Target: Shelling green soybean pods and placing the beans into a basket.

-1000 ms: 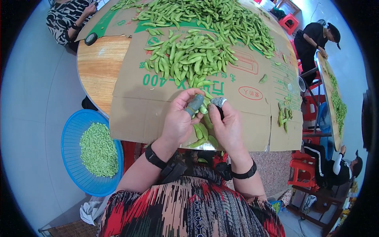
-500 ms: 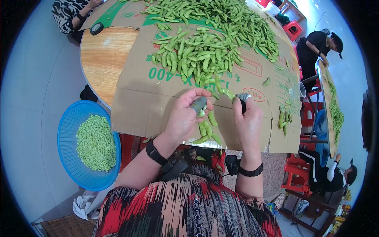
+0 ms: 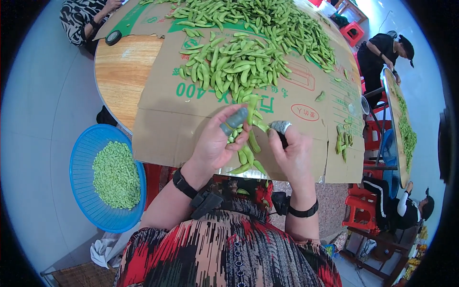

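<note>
My left hand is closed loosely around several shelled green soybeans, which show below its thumb. A grey-green cover wraps that thumb, and its tip lies beside a green soybean pod. My right hand pinches a soybean pod that points toward the left hand. Silvery and dark coverings sit on its finger and thumb. Several loose pods lie under the hands at the cardboard's near edge. Beyond them is a heap of whole pods on the cardboard sheet.
A blue basket of shelled beans stands low at left. A larger pod pile covers the table's far side. A tape roll lies on the wooden table. Pods lie at right; other people work nearby.
My right hand has shifted left and slightly down, closer to my left hand, with the pod. The left thumb has risen from over the beans toward the pod.
</note>
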A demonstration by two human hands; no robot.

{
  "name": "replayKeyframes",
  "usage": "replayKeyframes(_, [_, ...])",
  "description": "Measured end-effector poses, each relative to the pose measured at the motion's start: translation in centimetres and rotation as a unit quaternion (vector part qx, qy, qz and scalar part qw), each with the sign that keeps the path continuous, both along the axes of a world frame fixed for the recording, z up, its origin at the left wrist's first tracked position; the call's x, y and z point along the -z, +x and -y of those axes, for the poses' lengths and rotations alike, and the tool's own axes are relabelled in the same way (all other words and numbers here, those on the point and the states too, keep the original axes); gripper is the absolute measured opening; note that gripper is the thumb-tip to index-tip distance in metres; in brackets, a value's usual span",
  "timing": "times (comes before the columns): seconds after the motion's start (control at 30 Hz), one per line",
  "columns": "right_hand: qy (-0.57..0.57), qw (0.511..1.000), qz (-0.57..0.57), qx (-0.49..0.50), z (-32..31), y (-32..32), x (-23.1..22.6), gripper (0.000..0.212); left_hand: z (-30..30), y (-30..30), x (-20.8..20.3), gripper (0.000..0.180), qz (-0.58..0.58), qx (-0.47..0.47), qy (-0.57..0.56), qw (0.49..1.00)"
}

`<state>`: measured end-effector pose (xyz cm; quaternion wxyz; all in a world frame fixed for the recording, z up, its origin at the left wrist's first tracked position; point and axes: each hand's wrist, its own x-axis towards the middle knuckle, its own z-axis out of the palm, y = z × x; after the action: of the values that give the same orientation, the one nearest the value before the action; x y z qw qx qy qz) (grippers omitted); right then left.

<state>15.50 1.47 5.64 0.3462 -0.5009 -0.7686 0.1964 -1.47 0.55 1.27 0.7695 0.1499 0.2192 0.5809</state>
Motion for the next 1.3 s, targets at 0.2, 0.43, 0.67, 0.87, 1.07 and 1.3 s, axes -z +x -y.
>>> replayKeyframes(0.2, [-0.185,0.976,-0.025,-0.109,0.0,2.6,-0.5,0.015,0.2,-0.1,-0.8,0.02,-0.023,0.092,0.037,0.995])
replayKeyframes(0.43, [-0.058,0.998,-0.029,0.016,0.1,2.3,0.1,0.033,0.2,0.2,0.7,0.014,-0.039,0.028,0.06,0.997])
replayKeyframes(0.67, [0.093,0.992,0.075,-0.051,1.4,-0.9,1.3,0.021,0.3,0.8,1.4,0.015,-0.106,-0.021,0.062,0.992])
replayKeyframes(0.87, [-0.229,0.926,-0.292,-0.074,0.7,-0.4,3.6,0.011,0.4,0.5,0.4,0.019,-0.066,0.013,0.072,0.995])
replayKeyframes(1.07, [-0.428,0.77,-0.454,-0.135,0.9,-0.3,1.0,0.01,0.3,0.6,1.0,0.018,-0.104,-0.048,0.053,0.992])
replayKeyframes(1.3, [-0.343,0.874,-0.335,-0.076,0.7,0.0,0.2,0.009,1.2,1.3,0.5,0.015,-0.234,-0.099,0.099,0.962])
